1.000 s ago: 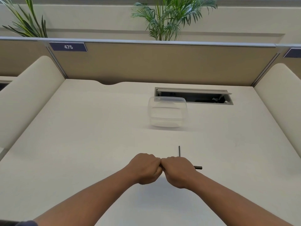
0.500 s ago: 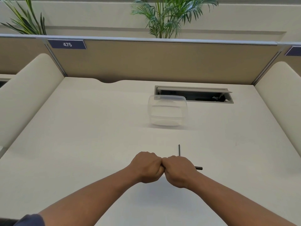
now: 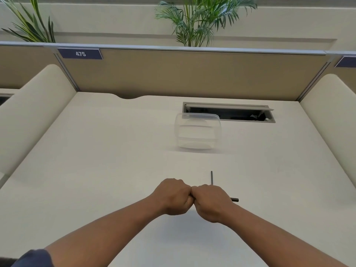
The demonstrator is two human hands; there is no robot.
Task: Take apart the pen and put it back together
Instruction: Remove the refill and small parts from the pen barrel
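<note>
My left hand (image 3: 173,197) and my right hand (image 3: 212,203) are both closed into fists and pressed knuckle to knuckle over the near middle of the white desk (image 3: 96,170). A dark pen (image 3: 235,199) is gripped inside them; only its black end pokes out past the right side of my right hand. What my left hand grips is hidden inside the fist. A thin dark rod, a separate pen part (image 3: 211,177), lies on the desk just beyond my right hand, pointing away from me.
A clear plastic container (image 3: 197,132) stands farther back, right of centre. Behind it is an open cable hatch (image 3: 229,112) in the desk. Padded dividers rise at both sides, and a tan partition (image 3: 183,74) with plants behind closes the back.
The hands stay pressed together in the same spot; only the view has shifted slightly. The thin rod has not moved.
</note>
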